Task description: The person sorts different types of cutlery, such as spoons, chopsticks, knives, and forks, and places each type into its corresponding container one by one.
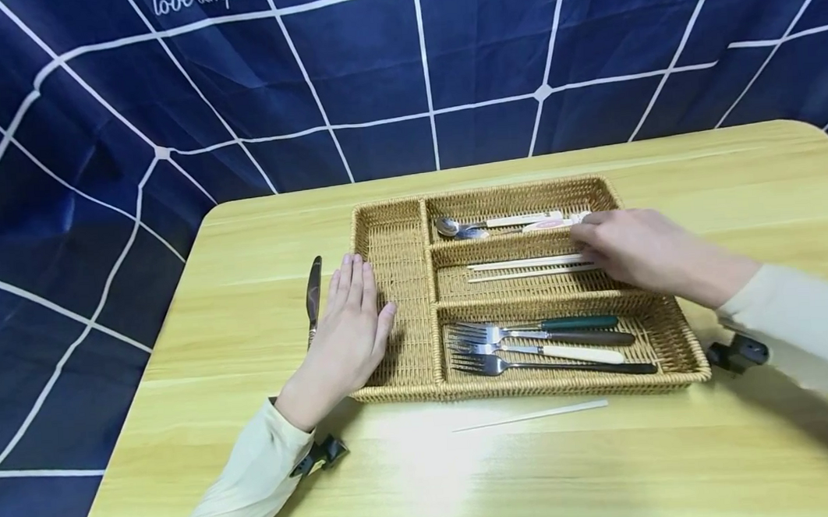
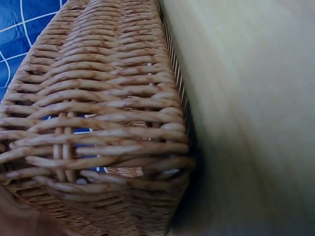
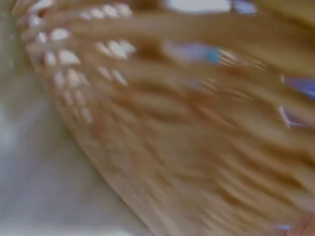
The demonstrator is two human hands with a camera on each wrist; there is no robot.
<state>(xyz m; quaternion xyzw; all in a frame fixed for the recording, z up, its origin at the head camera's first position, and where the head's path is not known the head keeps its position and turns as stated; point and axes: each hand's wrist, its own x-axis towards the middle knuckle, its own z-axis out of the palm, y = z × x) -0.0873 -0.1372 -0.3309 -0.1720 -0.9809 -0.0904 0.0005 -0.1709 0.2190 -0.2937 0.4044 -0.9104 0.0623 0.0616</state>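
Note:
My left hand (image 1: 350, 324) lies with straight fingers across the left rim of a wicker cutlery basket (image 1: 405, 290). A knife (image 1: 314, 295) sits on the table just left of it. Over the right end of the middle compartment is my right hand (image 1: 631, 251), its fingers bent downward. Pale chopsticks (image 1: 527, 263) run under that hand, and the ends of the spoons (image 1: 541, 219) in the back compartment reach its fingertips. Whether it pinches anything is hidden. Several forks (image 1: 531, 348) occupy the front compartment. The wrist views show mostly wicker wall, blurred on the right.
A single chopstick (image 1: 531, 416) lies on the wooden table (image 1: 510, 480) in front of the basket. Behind and left of the table hangs a dark blue cloth (image 1: 369, 73) with white lines. The basket's dividers (image 1: 432, 312) stand between its compartments.

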